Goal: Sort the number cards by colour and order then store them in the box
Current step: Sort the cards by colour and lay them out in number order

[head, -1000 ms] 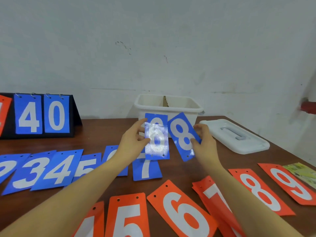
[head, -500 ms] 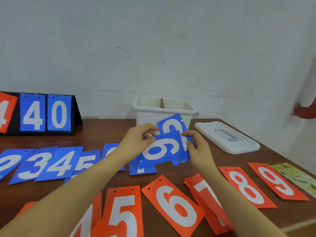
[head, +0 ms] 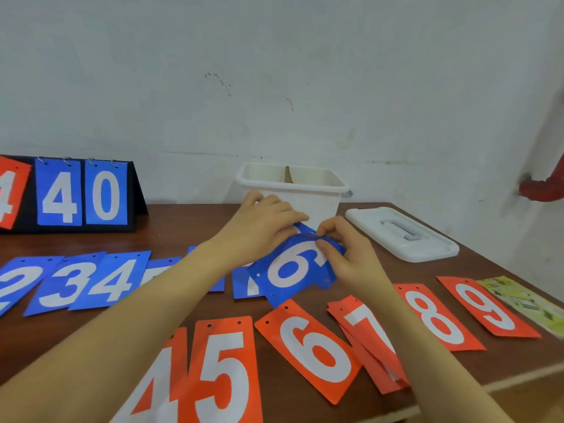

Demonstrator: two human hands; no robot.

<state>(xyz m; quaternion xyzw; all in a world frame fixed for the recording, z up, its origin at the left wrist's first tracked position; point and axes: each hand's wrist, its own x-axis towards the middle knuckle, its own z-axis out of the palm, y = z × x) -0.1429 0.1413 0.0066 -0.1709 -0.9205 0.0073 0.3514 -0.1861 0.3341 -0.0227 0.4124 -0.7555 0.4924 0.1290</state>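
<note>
Grip: left hand (head: 262,227) and right hand (head: 345,257) both pinch the blue 6 card (head: 290,267) at its far edge, just above the table; a second blue card seems to lie under it, though its number is hidden
Blue row: 2 (head: 15,285), 3 (head: 67,282), 4 (head: 116,279) lie in order at left; the blue 5 (head: 158,270) and blue 7 (head: 244,285) are partly covered by the left forearm and the 6
Step in hand: judged as slotting the 6 between 5 and 7; slide it left, lower it flat and square to its neighbours, digit upright, punched holes toward the wall like the rest
Box: white box (head: 320,206) stands open just behind the hands, its lid (head: 427,248) off to the right
Open room: bare wood between box and blue row, and right of the 7
Edges: red 9 (head: 485,306) and a yellow-green sheet (head: 525,300) sit near the table's right edge; red 4, 5, 6 (head: 311,346) hug the near edge, so forearms should stay lifted to avoid sweeping them off
</note>
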